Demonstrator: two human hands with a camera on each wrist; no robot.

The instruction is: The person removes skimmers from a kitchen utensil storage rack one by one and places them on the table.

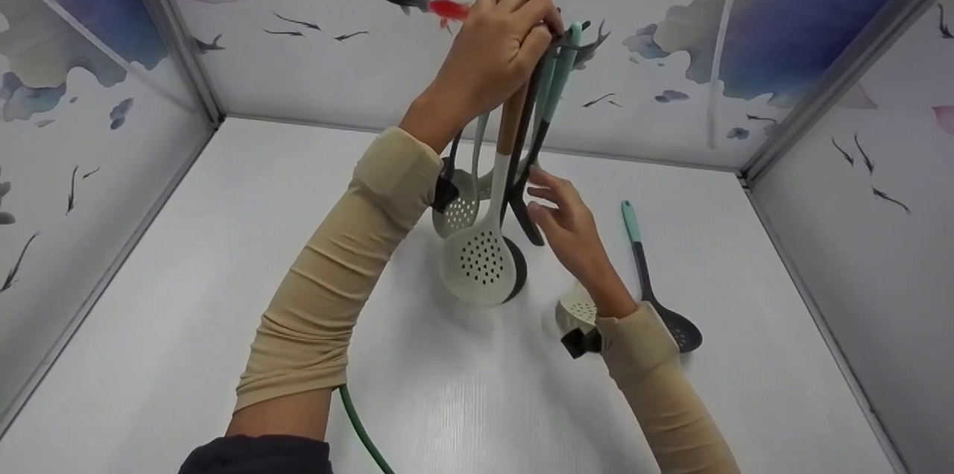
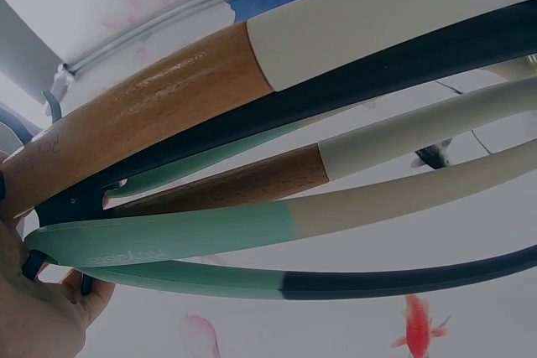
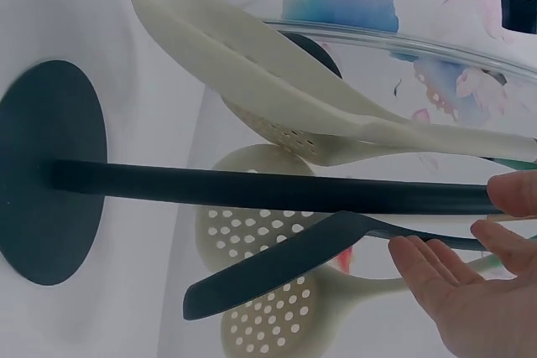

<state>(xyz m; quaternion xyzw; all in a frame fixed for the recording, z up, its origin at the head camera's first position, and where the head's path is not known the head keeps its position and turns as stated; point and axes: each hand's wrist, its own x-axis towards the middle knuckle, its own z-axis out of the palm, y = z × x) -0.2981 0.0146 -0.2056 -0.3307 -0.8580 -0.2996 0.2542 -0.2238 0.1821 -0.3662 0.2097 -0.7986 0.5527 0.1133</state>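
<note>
A dark utensil stand (image 3: 294, 190) with a round base (image 3: 50, 232) carries several hanging kitchen tools. My left hand (image 1: 510, 30) grips its top, at the hooks and handle ends. A white skimmer (image 1: 481, 265) with a wooden handle hangs in front, and other perforated skimmers (image 3: 260, 324) hang behind. Beside the pole hangs a black turner (image 3: 268, 270). My right hand (image 1: 570, 224) is at the turner's neck, fingertips (image 3: 411, 257) against or very near it, thumb by the pole. Green handles (image 2: 185, 232) fan out below the left hand in the left wrist view.
On the white table (image 1: 298, 183) at right lies a black slotted spoon (image 1: 645, 265) with a green handle. A whitish perforated piece (image 1: 577, 308) sits partly hidden behind my right wrist. Printed panels (image 1: 313, 79) enclose the back and sides. A green cable (image 1: 361, 429) runs by my left arm.
</note>
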